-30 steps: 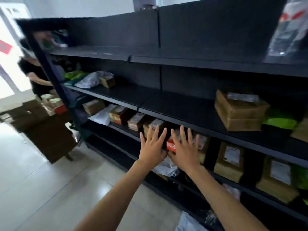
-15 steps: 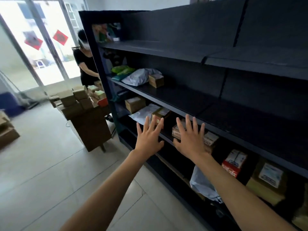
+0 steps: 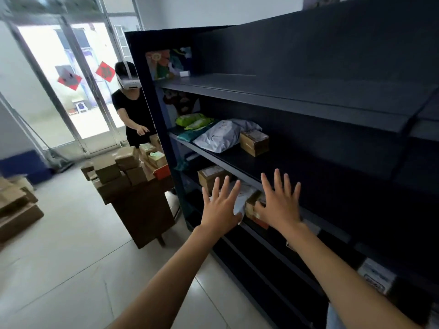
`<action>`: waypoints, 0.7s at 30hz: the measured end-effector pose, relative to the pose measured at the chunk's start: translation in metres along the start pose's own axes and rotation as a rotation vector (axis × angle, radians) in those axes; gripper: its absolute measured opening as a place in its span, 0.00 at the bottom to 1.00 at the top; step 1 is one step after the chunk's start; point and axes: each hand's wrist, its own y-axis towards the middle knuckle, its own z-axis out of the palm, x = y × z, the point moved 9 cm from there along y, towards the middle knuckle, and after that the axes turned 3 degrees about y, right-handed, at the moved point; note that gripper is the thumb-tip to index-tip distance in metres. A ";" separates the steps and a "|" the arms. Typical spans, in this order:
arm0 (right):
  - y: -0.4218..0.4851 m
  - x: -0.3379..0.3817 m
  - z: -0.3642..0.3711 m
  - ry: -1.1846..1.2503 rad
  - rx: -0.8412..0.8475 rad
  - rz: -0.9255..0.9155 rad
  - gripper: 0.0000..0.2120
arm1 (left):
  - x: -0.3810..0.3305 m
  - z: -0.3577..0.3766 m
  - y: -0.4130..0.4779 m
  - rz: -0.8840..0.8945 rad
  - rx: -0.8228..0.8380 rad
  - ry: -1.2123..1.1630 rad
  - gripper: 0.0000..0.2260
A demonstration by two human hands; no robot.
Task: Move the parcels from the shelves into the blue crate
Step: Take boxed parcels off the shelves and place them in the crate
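Both my arms reach out toward a dark shelving unit [image 3: 285, 167]. My left hand [image 3: 219, 210] and my right hand [image 3: 280, 205] are spread flat with straight fingers and hold nothing. They hover in front of the lower shelf, where a brown box [image 3: 209, 175], a white mailer [image 3: 242, 195] and a small carton [image 3: 251, 205] lie. One shelf up sit a grey mailer bag [image 3: 218, 136], a cardboard box [image 3: 254, 142] and green packets [image 3: 193, 119]. A blue crate-like block [image 3: 26, 165] shows at the far left by the wall.
A person in black with a white headset [image 3: 133, 108] stands at a wooden table [image 3: 142, 205] piled with cardboard boxes, left of the shelf end. More boxes [image 3: 16, 210] are stacked on the floor at the left. Glass doors are behind. A labelled parcel [image 3: 376, 277] lies low right.
The view has swung left along the shelves, so the shelf end, the person and the table come into sight. Both hands stay spread and empty, now in front of parcels nearer the shelf's left end.
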 end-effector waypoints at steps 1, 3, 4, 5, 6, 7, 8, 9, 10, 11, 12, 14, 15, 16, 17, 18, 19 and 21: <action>0.013 0.006 0.007 -0.005 0.017 -0.001 0.41 | 0.009 0.002 0.012 -0.002 0.007 -0.009 0.41; 0.036 0.017 0.018 -0.012 0.021 -0.018 0.41 | 0.028 0.007 0.035 -0.001 -0.007 -0.021 0.41; 0.049 0.022 0.024 -0.018 0.024 -0.022 0.41 | 0.038 0.010 0.049 0.003 -0.010 -0.021 0.42; 0.061 0.026 0.030 -0.023 0.027 -0.019 0.41 | 0.047 0.014 0.064 0.007 -0.009 -0.020 0.42; 0.074 0.028 0.036 -0.030 0.031 -0.011 0.41 | 0.055 0.018 0.081 0.014 -0.007 -0.019 0.42; 0.087 0.028 0.042 -0.038 0.032 0.000 0.41 | 0.063 0.024 0.098 0.028 -0.008 -0.019 0.42; 0.101 0.028 0.048 -0.048 0.034 0.013 0.41 | 0.068 0.029 0.116 0.046 -0.007 -0.024 0.42; 0.115 0.025 0.055 -0.059 0.038 0.030 0.42 | 0.073 0.036 0.135 0.068 -0.003 -0.033 0.42; 0.130 0.022 0.063 -0.064 0.040 0.052 0.42 | 0.077 0.042 0.155 0.089 0.001 -0.043 0.41; 0.145 0.019 0.071 -0.066 0.043 0.077 0.42 | 0.081 0.049 0.176 0.110 0.005 -0.056 0.41; 0.160 0.015 0.079 -0.069 0.050 0.107 0.42 | 0.085 0.055 0.195 0.129 0.011 -0.071 0.41; 0.189 0.006 0.095 -0.074 0.060 0.178 0.42 | 0.092 0.067 0.233 0.170 0.011 -0.092 0.42; 0.203 0.002 0.102 -0.075 0.065 0.215 0.42 | 0.095 0.072 0.251 0.196 0.007 -0.089 0.42; 0.217 -0.002 0.108 -0.074 0.071 0.254 0.42 | 0.098 0.077 0.270 0.219 0.004 -0.083 0.42; 0.233 -0.006 0.112 -0.075 0.070 0.288 0.42 | 0.102 0.081 0.290 0.231 -0.008 -0.081 0.42; 0.248 -0.010 0.113 -0.077 0.064 0.320 0.43 | 0.106 0.085 0.309 0.234 -0.024 -0.085 0.43; 0.262 -0.015 0.114 -0.077 0.051 0.352 0.43 | 0.108 0.087 0.328 0.237 -0.039 -0.097 0.43; 0.286 -0.024 0.114 -0.083 0.010 0.402 0.45 | 0.109 0.094 0.363 0.253 -0.047 -0.125 0.44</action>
